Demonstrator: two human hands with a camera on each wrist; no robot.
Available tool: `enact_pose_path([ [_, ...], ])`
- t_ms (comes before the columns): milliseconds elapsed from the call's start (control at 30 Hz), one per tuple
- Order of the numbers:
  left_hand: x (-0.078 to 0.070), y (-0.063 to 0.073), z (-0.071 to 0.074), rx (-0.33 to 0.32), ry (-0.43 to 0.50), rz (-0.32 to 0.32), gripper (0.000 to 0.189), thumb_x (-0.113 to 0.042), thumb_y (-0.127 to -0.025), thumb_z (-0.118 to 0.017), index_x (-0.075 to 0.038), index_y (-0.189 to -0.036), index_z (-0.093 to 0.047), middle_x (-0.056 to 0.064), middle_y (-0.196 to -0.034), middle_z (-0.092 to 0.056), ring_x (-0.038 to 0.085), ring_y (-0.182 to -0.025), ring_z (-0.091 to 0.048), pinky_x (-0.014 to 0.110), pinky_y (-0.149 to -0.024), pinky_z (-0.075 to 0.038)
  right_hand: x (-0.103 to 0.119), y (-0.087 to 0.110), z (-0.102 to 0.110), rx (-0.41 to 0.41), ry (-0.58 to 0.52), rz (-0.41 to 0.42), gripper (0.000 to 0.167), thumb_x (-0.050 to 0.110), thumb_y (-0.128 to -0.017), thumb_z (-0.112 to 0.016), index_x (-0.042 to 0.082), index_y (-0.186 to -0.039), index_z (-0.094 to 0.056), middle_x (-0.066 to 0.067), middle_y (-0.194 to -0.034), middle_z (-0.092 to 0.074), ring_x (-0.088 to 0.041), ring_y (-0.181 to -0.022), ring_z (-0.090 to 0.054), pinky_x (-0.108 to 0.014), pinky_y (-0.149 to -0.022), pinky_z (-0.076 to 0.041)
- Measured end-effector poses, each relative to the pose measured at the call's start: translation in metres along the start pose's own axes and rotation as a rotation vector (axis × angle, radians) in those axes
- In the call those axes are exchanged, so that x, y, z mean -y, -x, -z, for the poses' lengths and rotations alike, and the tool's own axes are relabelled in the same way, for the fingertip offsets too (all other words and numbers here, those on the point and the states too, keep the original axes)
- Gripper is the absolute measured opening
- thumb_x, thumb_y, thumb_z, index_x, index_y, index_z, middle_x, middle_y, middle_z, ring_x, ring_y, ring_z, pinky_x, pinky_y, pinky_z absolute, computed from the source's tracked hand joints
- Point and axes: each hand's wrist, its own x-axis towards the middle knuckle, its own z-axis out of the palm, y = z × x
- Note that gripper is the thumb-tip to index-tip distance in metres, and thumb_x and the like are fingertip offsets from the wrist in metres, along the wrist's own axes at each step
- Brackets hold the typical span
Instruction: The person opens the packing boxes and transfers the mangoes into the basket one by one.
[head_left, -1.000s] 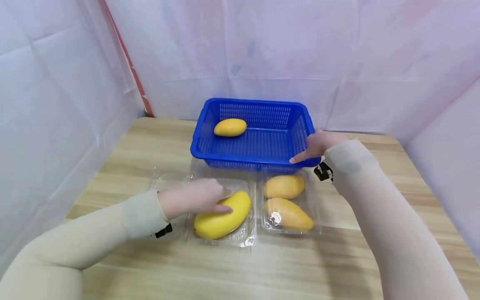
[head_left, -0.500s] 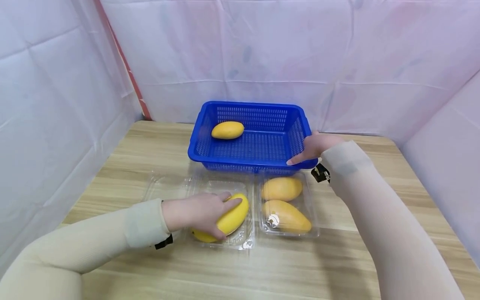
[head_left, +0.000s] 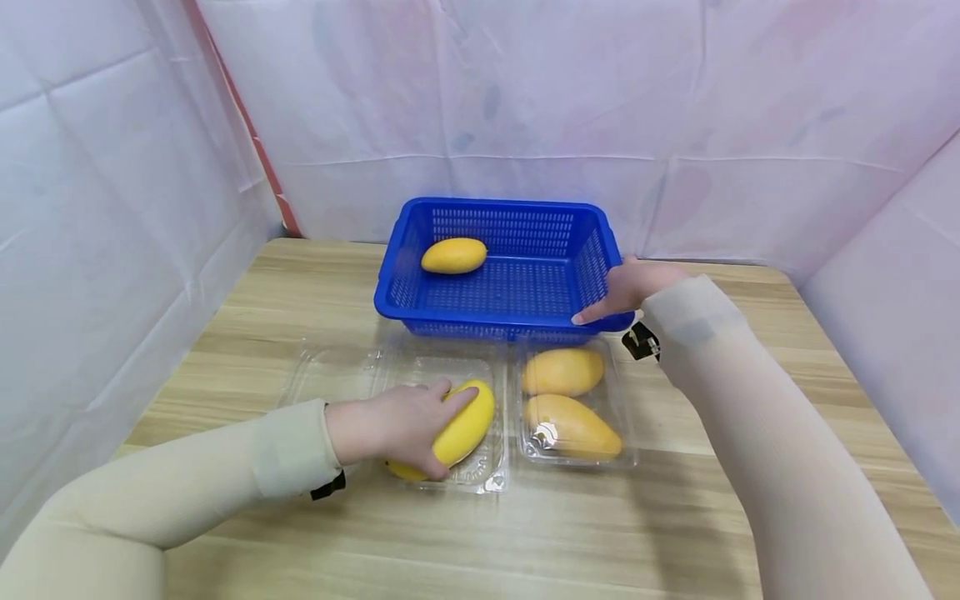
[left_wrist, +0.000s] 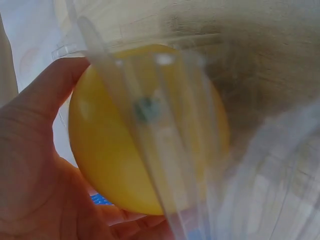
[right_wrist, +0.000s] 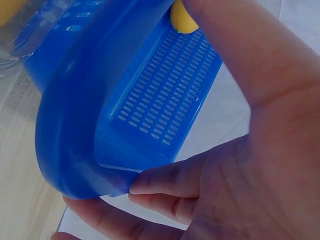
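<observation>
My left hand (head_left: 401, 425) grips a large yellow mango (head_left: 471, 425) from above, thumb on its near side and fingers over its far side. This mango lies in the base of an open clear plastic clamshell box (head_left: 491, 477). In the left wrist view the rounded end of the mango (left_wrist: 115, 145) shows a dark green spot, partly behind clear plastic. My right hand (head_left: 626, 287) holds the right front corner of a blue plastic basket (head_left: 480, 321), thumb along the rim. In the right wrist view, fingertips (right_wrist: 150, 182) press the basket's outside.
A smaller mango (head_left: 453, 256) lies at the left inside the basket. To the right of the open box stands another clear box (head_left: 618, 417) with two orange-yellow mangoes (head_left: 573, 427). The clamshell's lid (head_left: 333, 371) is folded out to the left. White sheets (head_left: 480, 100) enclose the table.
My left hand has shifted its hold on the large mango, its thumb now lower on the near side and its fingers spread over it. My right hand stays on the basket corner.
</observation>
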Motion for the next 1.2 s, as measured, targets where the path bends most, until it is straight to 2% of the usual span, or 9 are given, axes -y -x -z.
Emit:
enact_pose_path([
  [200,-0.001,-0.003,-0.001,-0.011,-0.014,0.011,0.102,-0.050,-0.065,-0.074,-0.014,-0.147,-0.024,0.012,-0.116,-0.049,0.016,-0.073,-0.051,0.029,-0.058,-0.044,0.001,0.000,-0.001,-0.004,-0.008,-0.007,0.100,0.077,-0.070,-0.054,-0.010,-0.120,-0.055,-0.039,-0.135,-0.027,-0.049,-0.112,-0.043,-0.062,-0.085,-0.040],
  [400,0.000,-0.007,-0.003,-0.040,-0.065,0.014,0.101,-0.051,-0.065,-0.075,-0.013,-0.146,-0.026,0.017,-0.124,-0.049,0.022,-0.084,-0.056,0.034,-0.065,-0.048,0.003,0.000,-0.002,-0.010,0.005,-0.011,0.101,0.077,-0.071,-0.054,-0.009,-0.124,-0.052,-0.038,-0.136,-0.027,-0.050,-0.114,-0.042,-0.062,-0.086,-0.040],
  [533,0.002,-0.009,-0.004,-0.021,-0.029,0.040,0.100,-0.050,-0.068,-0.075,-0.015,-0.147,-0.025,0.022,-0.133,-0.044,0.030,-0.097,-0.058,0.040,-0.075,-0.050,0.003,0.001,-0.001,-0.013,0.018,-0.005,0.097,0.077,-0.071,-0.053,-0.006,-0.120,-0.057,-0.039,-0.136,-0.026,-0.051,-0.116,-0.041,-0.063,-0.084,-0.040],
  [633,0.003,-0.010,-0.003,-0.018,0.026,0.065,0.098,-0.047,-0.070,-0.076,-0.018,-0.148,-0.024,0.022,-0.134,-0.042,0.031,-0.100,-0.058,0.042,-0.078,-0.049,0.002,0.001,0.000,-0.018,0.022,0.002,0.095,0.078,-0.070,-0.053,-0.005,-0.117,-0.059,-0.040,-0.135,-0.028,-0.051,-0.115,-0.041,-0.064,-0.083,-0.040],
  [767,0.005,-0.010,-0.003,-0.032,0.069,0.081,0.095,-0.043,-0.071,-0.077,-0.020,-0.148,-0.025,0.020,-0.130,-0.044,0.026,-0.090,-0.057,0.039,-0.073,-0.049,0.000,0.001,-0.001,-0.010,-0.004,-0.005,0.099,0.077,-0.070,-0.055,-0.008,-0.121,-0.055,-0.038,-0.131,-0.032,-0.048,-0.112,-0.044,-0.062,-0.084,-0.040],
  [933,0.004,-0.008,-0.002,-0.047,0.048,0.086,0.094,-0.042,-0.071,-0.076,-0.020,-0.148,-0.027,0.018,-0.126,-0.046,0.022,-0.079,-0.055,0.036,-0.067,-0.048,0.001,0.000,-0.002,-0.003,-0.021,-0.017,0.105,0.076,-0.070,-0.056,-0.011,-0.127,-0.048,-0.037,-0.132,-0.031,-0.047,-0.113,-0.042,-0.062,-0.087,-0.039],
  [1200,0.003,-0.009,-0.002,-0.065,0.028,0.089,0.094,-0.042,-0.071,-0.074,-0.021,-0.148,-0.026,0.016,-0.122,-0.047,0.017,-0.068,-0.050,0.030,-0.055,-0.043,0.002,0.001,-0.001,-0.008,-0.004,-0.021,0.105,0.076,-0.071,-0.054,-0.011,-0.129,-0.046,-0.038,-0.136,-0.027,-0.050,-0.116,-0.041,-0.063,-0.087,-0.039],
])
